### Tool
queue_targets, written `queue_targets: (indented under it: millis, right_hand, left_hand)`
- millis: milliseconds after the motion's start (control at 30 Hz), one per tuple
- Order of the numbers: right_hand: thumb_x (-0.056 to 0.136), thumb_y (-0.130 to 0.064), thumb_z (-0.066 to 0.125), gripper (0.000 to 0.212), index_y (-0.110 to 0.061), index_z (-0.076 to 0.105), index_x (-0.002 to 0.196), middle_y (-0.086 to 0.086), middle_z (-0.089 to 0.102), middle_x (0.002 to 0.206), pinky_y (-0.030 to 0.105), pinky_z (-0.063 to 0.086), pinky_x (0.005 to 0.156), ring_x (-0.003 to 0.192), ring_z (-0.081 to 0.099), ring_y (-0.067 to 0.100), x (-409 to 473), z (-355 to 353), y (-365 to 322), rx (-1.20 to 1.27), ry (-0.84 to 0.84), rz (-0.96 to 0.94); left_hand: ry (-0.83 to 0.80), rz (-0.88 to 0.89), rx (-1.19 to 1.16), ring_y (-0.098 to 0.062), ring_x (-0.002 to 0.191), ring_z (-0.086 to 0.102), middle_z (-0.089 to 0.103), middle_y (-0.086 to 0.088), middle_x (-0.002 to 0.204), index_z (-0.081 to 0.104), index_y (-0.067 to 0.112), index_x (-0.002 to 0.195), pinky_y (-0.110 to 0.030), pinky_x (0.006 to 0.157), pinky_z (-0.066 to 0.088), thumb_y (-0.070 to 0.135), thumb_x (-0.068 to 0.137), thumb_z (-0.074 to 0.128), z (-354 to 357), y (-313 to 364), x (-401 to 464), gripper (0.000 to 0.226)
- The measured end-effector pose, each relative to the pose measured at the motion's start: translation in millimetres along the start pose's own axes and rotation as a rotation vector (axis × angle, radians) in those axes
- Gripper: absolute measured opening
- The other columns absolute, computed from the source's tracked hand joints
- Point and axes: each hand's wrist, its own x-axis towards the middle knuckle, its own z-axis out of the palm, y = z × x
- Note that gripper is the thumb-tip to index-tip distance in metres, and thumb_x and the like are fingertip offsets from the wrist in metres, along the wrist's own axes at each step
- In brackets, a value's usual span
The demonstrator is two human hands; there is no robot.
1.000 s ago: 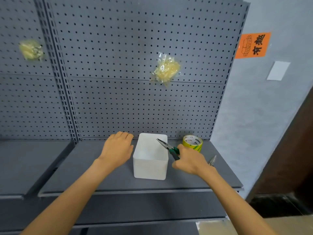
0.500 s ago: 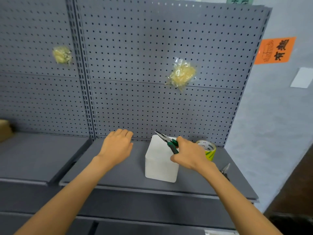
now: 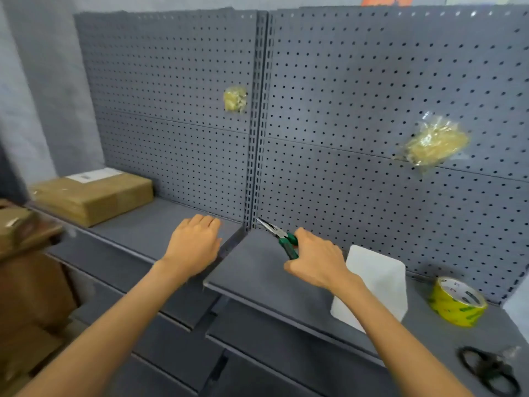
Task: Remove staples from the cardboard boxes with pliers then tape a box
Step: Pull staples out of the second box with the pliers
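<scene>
Pliers (image 3: pixel 282 239) with green handles sit in the right hand (image 3: pixel 316 260), whose fingers curl round the handles while the thin metal nose points up and away to the left, toward the upright post of the grey pegboard (image 3: pixel 372 96). The left hand (image 3: pixel 193 246) hovers palm down just left of the right one, over the seam between two grey shelf (image 3: pixel 257 270) boards, its fingers loosely bent and holding nothing. Just right of the right hand, partly behind the wrist, stands a white bin (image 3: pixel 380 285) on the shelf. Farther right lies a roll of yellow tape (image 3: pixel 456 303), and nearer the person than the tape, at the lower right, a pair of black-handled scissors (image 3: pixel 489 369), somewhat blurred. Well to the left of the left hand a closed cardboard box (image 3: pixel 94 196) with a white label rests on the shelf against the pegboard; beyond it, at the left edge, more brown cardboard (image 3: pixel 25 233) shows, too smeared to say whether it is one box or several. Two clear bags of yellowish contents hang on the pegboard, one bag (image 3: pixel 234 98) above the left hand, the other bag (image 3: pixel 435 143) up and right of the right hand.
</scene>
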Motion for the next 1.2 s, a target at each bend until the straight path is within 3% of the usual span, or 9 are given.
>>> queue_targets:
  millis: [100, 367, 567, 800, 933, 1067, 1200]
  right_hand:
    - [0.075, -0.034, 0.06, 0.032, -0.019, 0.034, 0.085, -0.004, 0.044, 0.074, 0.03, 0.025, 0.051, 0.061, 0.043, 0.018, 20.5, 15.6, -33.0, 0.001, -0.015, -0.07]
    - [0.075, -0.039, 0.062, 0.036, -0.018, 0.035, 0.085, -0.004, 0.043, 0.073, 0.03, 0.029, 0.053, 0.061, 0.044, 0.02, 75.3, 62.7, -135.5, 0.034, -0.062, -0.201]
    - [0.077, -0.042, 0.061, 0.036, -0.019, 0.034, 0.085, -0.003, 0.045, 0.076, 0.032, 0.028, 0.052, 0.059, 0.041, 0.017, 122.4, 85.6, -221.2, 0.034, -0.086, -0.277]
    - [0.077, -0.04, 0.06, 0.035, -0.018, 0.035, 0.089, -0.002, 0.048, 0.083, 0.032, 0.026, 0.051, 0.065, 0.046, 0.02, 167.5, 110.1, -313.9, 0.068, -0.077, -0.345]
    - [0.079, -0.041, 0.059, 0.036, -0.019, 0.034, 0.09, -0.003, 0.046, 0.087, 0.034, 0.033, 0.059, 0.075, 0.05, 0.025, 182.9, 125.1, -357.3, 0.101, -0.094, -0.383]
    - [0.078, -0.042, 0.06, 0.037, -0.019, 0.034, 0.089, -0.006, 0.042, 0.081, 0.035, 0.034, 0.062, 0.077, 0.051, 0.026, 191.0, 143.6, -390.6, 0.121, -0.125, -0.427]
    - [0.079, -0.043, 0.06, 0.038, -0.019, 0.034, 0.093, -0.004, 0.045, 0.091, 0.035, 0.034, 0.065, 0.08, 0.049, 0.025, 201.8, 162.4, -414.1, 0.119, -0.148, -0.455]
  left_hand:
    - [-0.01, -0.056, 0.025, -0.033, 0.083, 0.066, 0.07, -0.013, 0.09, 0.068, 0.001, 0.099, -0.04, 0.068, 0.054, 0.018, 0.067, 0.081, 3.4, -37.7, -18.6, 0.038]
    - [-0.053, -0.177, 0.063, -0.033, 0.083, 0.066, 0.069, -0.013, 0.09, 0.068, 0.002, 0.098, -0.04, 0.068, 0.055, 0.016, 0.067, 0.079, 18.1, -146.8, -58.9, 0.036]
    - [-0.051, -0.277, 0.134, -0.031, 0.081, 0.063, 0.067, -0.01, 0.086, 0.064, 0.007, 0.09, -0.038, 0.068, 0.052, 0.024, 0.075, 0.071, 19.2, -237.5, -73.0, 0.023]
    - [0.002, -0.366, 0.149, -0.026, 0.094, 0.064, 0.069, -0.006, 0.101, 0.064, 0.013, 0.104, -0.038, 0.081, 0.051, 0.025, 0.084, 0.061, 11.6, -331.9, -96.7, 0.023]
    - [-0.01, -0.412, 0.146, -0.023, 0.104, 0.06, 0.066, -0.003, 0.109, 0.062, 0.015, 0.11, -0.036, 0.087, 0.048, 0.029, 0.087, 0.058, 11.6, -370.8, -113.7, 0.027]
    - [-0.068, -0.435, 0.202, -0.026, 0.093, 0.063, 0.068, -0.007, 0.098, 0.064, 0.012, 0.099, -0.035, 0.077, 0.051, 0.023, 0.081, 0.064, 14.0, -392.6, -133.3, 0.02]
    - [-0.111, -0.483, 0.193, -0.029, 0.098, 0.06, 0.066, -0.009, 0.104, 0.063, 0.009, 0.104, -0.037, 0.082, 0.048, 0.021, 0.083, 0.063, 23.7, -414.4, -148.1, 0.024]
